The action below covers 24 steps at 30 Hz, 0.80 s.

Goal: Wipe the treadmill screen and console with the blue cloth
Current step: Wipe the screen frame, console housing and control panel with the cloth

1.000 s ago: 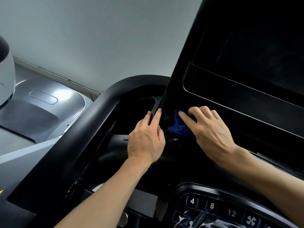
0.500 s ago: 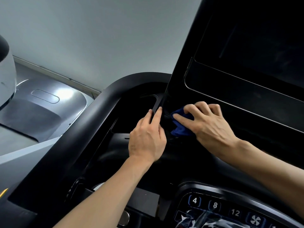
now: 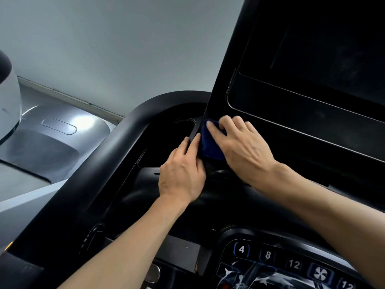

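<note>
While the blue cloth (image 3: 210, 146) is pressed against the bottom left corner of the black screen panel (image 3: 270, 126), it is covered by the right hand (image 3: 239, 147). The fingers (image 3: 216, 127) of that hand are laid over the top of the cloth, and they look a little bent, so the cloth is held flat on the panel. Only a dark blue bit of the cloth can be seen under the hand.

The thin left edge of the screen panel is gripped by the left hand (image 3: 183, 174), just beside the cloth. Two fingertips are placed on that edge, one on each side of it.

The dark screen (image 3: 333, 55) is seen higher up on the panel, well above the cloth. Below the panel, the console buttons (image 3: 268, 255) with the numbers 4, 8 and 12 can be seen. A curved black handlebar (image 3: 116, 147) is found to the left of the panel.
</note>
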Each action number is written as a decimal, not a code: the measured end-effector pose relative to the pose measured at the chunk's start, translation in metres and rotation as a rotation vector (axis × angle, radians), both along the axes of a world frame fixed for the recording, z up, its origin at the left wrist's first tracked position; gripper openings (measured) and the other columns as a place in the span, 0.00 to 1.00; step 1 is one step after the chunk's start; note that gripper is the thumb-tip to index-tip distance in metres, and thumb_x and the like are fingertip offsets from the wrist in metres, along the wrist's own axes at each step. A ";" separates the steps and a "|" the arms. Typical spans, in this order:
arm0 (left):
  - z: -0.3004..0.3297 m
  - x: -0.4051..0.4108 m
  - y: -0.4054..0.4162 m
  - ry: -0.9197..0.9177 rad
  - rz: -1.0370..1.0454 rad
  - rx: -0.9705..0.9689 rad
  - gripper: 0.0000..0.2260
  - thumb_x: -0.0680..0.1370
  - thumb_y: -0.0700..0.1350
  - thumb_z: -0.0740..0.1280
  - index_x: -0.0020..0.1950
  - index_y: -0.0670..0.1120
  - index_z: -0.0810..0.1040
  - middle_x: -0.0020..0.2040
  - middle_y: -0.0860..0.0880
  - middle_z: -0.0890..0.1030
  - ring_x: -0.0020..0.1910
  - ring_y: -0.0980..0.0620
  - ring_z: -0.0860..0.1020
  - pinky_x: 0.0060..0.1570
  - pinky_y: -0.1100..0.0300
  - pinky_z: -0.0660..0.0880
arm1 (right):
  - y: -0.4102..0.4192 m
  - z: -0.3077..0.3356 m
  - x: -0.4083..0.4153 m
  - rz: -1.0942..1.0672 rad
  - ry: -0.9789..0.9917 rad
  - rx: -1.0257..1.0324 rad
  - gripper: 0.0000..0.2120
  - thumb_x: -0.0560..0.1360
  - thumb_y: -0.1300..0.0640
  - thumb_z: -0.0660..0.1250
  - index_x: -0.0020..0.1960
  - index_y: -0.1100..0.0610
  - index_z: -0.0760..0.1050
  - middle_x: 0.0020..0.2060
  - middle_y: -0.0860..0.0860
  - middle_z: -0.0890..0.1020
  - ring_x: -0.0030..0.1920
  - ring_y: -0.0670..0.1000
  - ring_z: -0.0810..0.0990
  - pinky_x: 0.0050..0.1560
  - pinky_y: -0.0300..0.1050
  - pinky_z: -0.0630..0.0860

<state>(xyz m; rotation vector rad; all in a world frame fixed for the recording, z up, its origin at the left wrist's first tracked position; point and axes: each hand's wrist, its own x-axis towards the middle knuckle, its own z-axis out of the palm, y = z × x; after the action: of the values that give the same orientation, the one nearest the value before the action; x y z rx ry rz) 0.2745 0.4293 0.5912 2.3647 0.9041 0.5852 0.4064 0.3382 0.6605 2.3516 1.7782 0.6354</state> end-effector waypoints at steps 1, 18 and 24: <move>0.000 0.000 0.000 0.003 -0.002 -0.002 0.27 0.80 0.45 0.61 0.80 0.55 0.65 0.76 0.48 0.71 0.72 0.47 0.73 0.63 0.46 0.74 | 0.005 0.001 -0.001 0.001 0.001 -0.012 0.27 0.78 0.58 0.63 0.76 0.61 0.65 0.58 0.57 0.73 0.53 0.59 0.72 0.51 0.51 0.72; 0.003 0.000 -0.002 0.008 0.003 -0.009 0.25 0.81 0.44 0.61 0.79 0.54 0.67 0.75 0.46 0.73 0.70 0.45 0.74 0.62 0.45 0.75 | -0.073 0.004 0.024 0.007 0.035 0.012 0.25 0.71 0.65 0.70 0.68 0.57 0.74 0.58 0.58 0.75 0.51 0.63 0.72 0.43 0.59 0.74; 0.004 0.000 -0.002 0.010 0.011 -0.011 0.25 0.81 0.44 0.61 0.79 0.54 0.67 0.75 0.47 0.72 0.70 0.46 0.74 0.62 0.46 0.75 | -0.079 0.007 0.007 -0.185 0.151 0.061 0.31 0.71 0.65 0.69 0.73 0.51 0.70 0.61 0.59 0.72 0.53 0.61 0.71 0.31 0.47 0.73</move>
<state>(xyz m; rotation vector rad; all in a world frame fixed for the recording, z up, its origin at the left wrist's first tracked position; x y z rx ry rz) 0.2744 0.4271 0.5949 2.3566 0.9227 0.5717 0.4133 0.2591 0.6678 2.6295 1.5893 0.5053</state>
